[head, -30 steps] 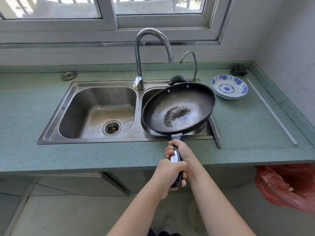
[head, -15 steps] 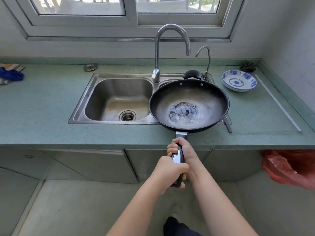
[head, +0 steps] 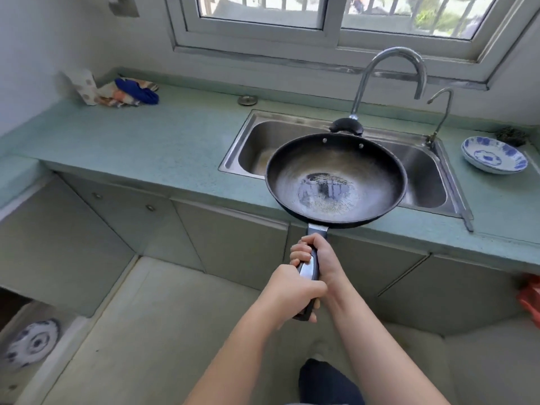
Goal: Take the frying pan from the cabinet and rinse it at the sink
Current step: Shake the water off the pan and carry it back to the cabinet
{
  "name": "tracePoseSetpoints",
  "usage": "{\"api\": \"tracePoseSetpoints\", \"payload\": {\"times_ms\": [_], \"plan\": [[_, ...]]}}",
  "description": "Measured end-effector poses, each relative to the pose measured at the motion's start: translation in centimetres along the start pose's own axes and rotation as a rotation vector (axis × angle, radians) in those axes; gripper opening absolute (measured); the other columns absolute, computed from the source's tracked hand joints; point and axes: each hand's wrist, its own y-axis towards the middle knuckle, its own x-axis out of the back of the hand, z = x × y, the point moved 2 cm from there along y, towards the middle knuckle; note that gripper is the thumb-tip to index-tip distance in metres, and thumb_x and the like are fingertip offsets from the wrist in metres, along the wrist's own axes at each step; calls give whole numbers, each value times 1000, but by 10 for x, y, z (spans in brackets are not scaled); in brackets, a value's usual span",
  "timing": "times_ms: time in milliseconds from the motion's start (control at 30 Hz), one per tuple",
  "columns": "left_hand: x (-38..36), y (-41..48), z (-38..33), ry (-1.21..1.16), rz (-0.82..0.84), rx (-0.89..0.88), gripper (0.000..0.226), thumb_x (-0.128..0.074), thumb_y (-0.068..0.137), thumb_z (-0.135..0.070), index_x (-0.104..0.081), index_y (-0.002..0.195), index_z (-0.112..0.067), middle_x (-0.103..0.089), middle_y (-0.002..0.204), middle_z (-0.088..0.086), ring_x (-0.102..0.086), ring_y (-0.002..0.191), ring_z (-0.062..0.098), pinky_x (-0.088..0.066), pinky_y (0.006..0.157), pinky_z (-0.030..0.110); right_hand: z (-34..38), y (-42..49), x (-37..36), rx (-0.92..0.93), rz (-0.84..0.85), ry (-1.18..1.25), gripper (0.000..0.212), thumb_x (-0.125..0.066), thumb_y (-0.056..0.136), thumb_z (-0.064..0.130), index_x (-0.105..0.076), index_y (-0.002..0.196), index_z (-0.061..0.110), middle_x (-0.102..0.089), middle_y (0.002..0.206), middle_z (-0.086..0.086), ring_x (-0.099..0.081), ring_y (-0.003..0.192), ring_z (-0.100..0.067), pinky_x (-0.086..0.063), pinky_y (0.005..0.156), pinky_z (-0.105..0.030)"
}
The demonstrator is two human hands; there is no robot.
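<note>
The green speckled worktop (head: 163, 147) carries the steel double sink (head: 438, 182). The round black frying pan (head: 336, 179), out of the cabinet, hangs level over the sink's six-o'clock edge, a shallow pool at its centre, so rinsing looks underway or done. Left hand (head: 292, 290) and right hand (head: 324, 255) have fingers wrapped round its handle.

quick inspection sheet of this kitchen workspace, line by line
surface: green countertop with a steel double sink set in it, under a window.
job's things: black frying pan held level over the counter edge and sink front, a shiny wet-looking patch in its middle; tall faucet behind it, no water seen running.
clutter: blue and white bowl right of the sink, dark scrubber behind it, bundled cloths far left, sink stopper on the counter.
hands: left hand and right hand both closed on the pan handle, right nearer the pan.
cables: nothing seen.
surroundings: closed cabinet doors below, patterned plate low left, red bag at right edge.
</note>
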Motion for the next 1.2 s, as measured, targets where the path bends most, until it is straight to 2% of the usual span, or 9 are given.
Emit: {"api": "tracePoseSetpoints", "payload": {"times_ms": [200, 300, 733, 833, 1033, 1200], "plan": [[60, 2, 4, -71, -105, 20, 10, -51, 69, -4, -52, 60, -7, -52, 33, -5, -49, 25, 11, -40, 35, 12, -31, 40, -49, -87, 57, -58, 45, -31, 87, 13, -33, 42, 15, -32, 33, 6, -32, 22, -5, -33, 32, -11], [95, 16, -2, -87, -154, 23, 11, -51, 69, -3, -52, 59, -7, -52, 33, -5, -48, 25, 10, -40, 35, 12, -37, 72, -77, -126, 88, -87, 48, -31, 88, 13, -35, 40, 15, -32, 33, 7, -32, 22, -5, -34, 33, -10], [248, 111, -66, -116, -335, 24, 13, -52, 70, -3, -50, 58, -6, -53, 39, -1, -50, 29, 16, -39, 35, 13, -17, 222, -213, -227, 180, -177, 51, -31, 86, 13, -35, 35, 16, -31, 33, 7, -31, 22, -5, -34, 31, -12], [275, 125, -70, -121, -347, 21, 16, -52, 70, -4, -50, 54, -7, -53, 44, 2, -50, 30, 16, -40, 37, 14, -20, 247, -234, -248, 190, -203, 53, -31, 86, 14, -36, 33, 16, -31, 32, 6, -31, 22, -5, -34, 31, -12], [339, 153, -71, -143, -349, 27, 8, -53, 72, -2, -49, 65, -5, -53, 39, -2, -47, 26, 13, -38, 34, 14, -37, 301, -275, -263, 190, -190, 53, -31, 86, 14, -35, 34, 16, -31, 31, 7, -31, 22, -5, -34, 30, -12], [408, 183, -70, -130, -315, 31, 15, -53, 72, -1, -49, 58, -5, -52, 34, -3, -46, 25, 12, -41, 34, 16, -56, 358, -315, -215, 173, -169, 56, -29, 88, 14, -35, 32, 16, -31, 30, 6, -31, 21, -5, -33, 31, -11]]}}
